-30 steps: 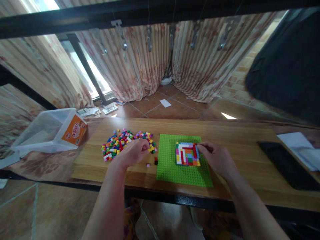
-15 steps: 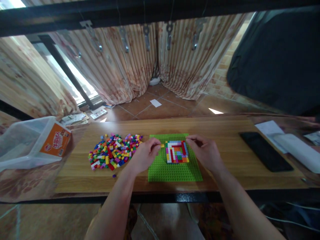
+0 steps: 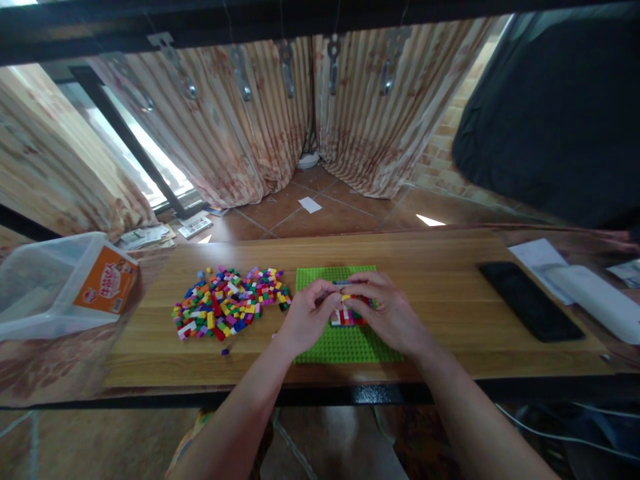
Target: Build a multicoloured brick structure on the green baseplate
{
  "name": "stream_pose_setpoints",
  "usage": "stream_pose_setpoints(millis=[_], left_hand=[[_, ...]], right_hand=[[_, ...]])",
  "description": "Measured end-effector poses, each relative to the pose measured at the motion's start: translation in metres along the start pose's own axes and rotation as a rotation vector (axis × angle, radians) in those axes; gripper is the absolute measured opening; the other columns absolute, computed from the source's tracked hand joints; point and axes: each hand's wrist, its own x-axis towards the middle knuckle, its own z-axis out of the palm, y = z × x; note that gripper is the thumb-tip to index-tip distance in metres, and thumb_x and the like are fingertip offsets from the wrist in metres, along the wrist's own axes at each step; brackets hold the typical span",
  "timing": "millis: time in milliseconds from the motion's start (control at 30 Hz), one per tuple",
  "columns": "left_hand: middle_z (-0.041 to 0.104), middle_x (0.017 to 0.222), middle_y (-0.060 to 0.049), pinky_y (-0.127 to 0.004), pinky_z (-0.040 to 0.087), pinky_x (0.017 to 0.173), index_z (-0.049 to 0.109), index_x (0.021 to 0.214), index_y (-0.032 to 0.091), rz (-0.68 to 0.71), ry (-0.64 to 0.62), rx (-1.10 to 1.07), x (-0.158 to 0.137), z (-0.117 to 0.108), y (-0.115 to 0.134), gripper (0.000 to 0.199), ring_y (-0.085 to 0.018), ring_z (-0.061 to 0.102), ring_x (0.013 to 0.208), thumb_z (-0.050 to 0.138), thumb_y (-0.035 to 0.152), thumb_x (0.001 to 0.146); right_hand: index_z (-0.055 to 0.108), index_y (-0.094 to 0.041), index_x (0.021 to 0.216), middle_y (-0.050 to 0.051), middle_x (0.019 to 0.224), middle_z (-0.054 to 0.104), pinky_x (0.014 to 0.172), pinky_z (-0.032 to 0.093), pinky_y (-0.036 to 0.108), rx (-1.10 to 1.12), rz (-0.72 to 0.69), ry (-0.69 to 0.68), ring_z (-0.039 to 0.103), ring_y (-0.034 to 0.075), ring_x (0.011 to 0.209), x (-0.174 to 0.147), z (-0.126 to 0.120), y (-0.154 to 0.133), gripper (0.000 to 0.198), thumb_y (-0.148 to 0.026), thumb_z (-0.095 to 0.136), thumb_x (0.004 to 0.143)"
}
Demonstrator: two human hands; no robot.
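Note:
My left hand and my right hand meet above the green baseplate. A small yellow building brick shows between their fingertips, and both hands pinch at it. Under the hands lies a square patch of multicoloured bricks set on the baseplate; my fingers and palms cover most of it. To the left of my left hand spreads a loose pile of small coloured bricks.
A clear plastic box with an orange label stands at the far left. A single dark purple brick lies near the table's front edge. On the right are a black phone and white papers. A dark rail with hooks crosses the top.
My hands have come together over the brick patch. The left hand moved right with the yellow brick, and the right hand moved left to meet it, now covering most of the patch.

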Motion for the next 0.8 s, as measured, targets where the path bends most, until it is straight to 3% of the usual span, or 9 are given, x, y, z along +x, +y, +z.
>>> stream_pose_setpoints(millis=[100, 267, 433, 600, 800], left_hand=[[0.061, 0.071, 0.001, -0.023, 0.047, 0.058, 0.056, 0.088, 0.017, -0.021, 0.087, 0.078, 0.002, -0.005, -0.001, 0.017, -0.011, 0.056, 0.06, 0.052, 0.033, 0.091], [0.066, 0.087, -0.003, -0.026, 0.048, 0.069, 0.061, 0.092, 0.017, 0.018, 0.281, 0.399, 0.006, -0.016, -0.005, 0.009, -0.013, 0.06, 0.073, 0.056, 0.024, 0.087], [0.066, 0.104, -0.006, -0.029, 0.052, 0.075, 0.062, 0.102, 0.018, 0.079, 0.285, 0.484, 0.008, -0.009, -0.012, 0.016, -0.016, 0.063, 0.085, 0.06, 0.021, 0.086], [0.063, 0.109, -0.008, -0.035, 0.052, 0.089, 0.061, 0.099, 0.018, 0.143, 0.259, 0.518, 0.007, 0.0, -0.013, 0.014, -0.02, 0.062, 0.101, 0.06, 0.016, 0.085], [0.062, 0.114, -0.01, -0.038, 0.051, 0.094, 0.058, 0.102, 0.018, 0.166, 0.245, 0.515, 0.008, 0.003, -0.012, 0.018, -0.022, 0.06, 0.107, 0.06, 0.015, 0.085]], right_hand=[[0.078, -0.031, 0.094, 0.005, 0.111, 0.068, 0.097, 0.047, 0.043, -0.043, 0.036, 0.035, 0.061, 0.023, 0.107, 0.0, -0.001, 0.006, 0.014, -0.03, 0.066, 0.087], [0.078, -0.029, 0.082, 0.006, 0.11, 0.067, 0.096, 0.047, 0.045, -0.08, 0.189, 0.119, 0.061, 0.025, 0.106, 0.001, 0.0, 0.019, 0.006, -0.028, 0.073, 0.079], [0.076, -0.027, 0.079, 0.006, 0.111, 0.066, 0.097, 0.046, 0.045, -0.074, 0.267, 0.156, 0.061, 0.025, 0.106, 0.002, 0.005, 0.02, 0.006, -0.03, 0.072, 0.075], [0.075, -0.024, 0.081, 0.008, 0.115, 0.065, 0.097, 0.046, 0.045, -0.031, 0.353, 0.173, 0.062, 0.025, 0.107, 0.004, 0.008, 0.017, 0.009, -0.026, 0.069, 0.074], [0.074, -0.022, 0.092, 0.009, 0.111, 0.069, 0.092, 0.048, 0.043, 0.077, 0.398, 0.207, 0.063, 0.025, 0.104, 0.004, 0.008, 0.025, 0.022, -0.029, 0.067, 0.072]])
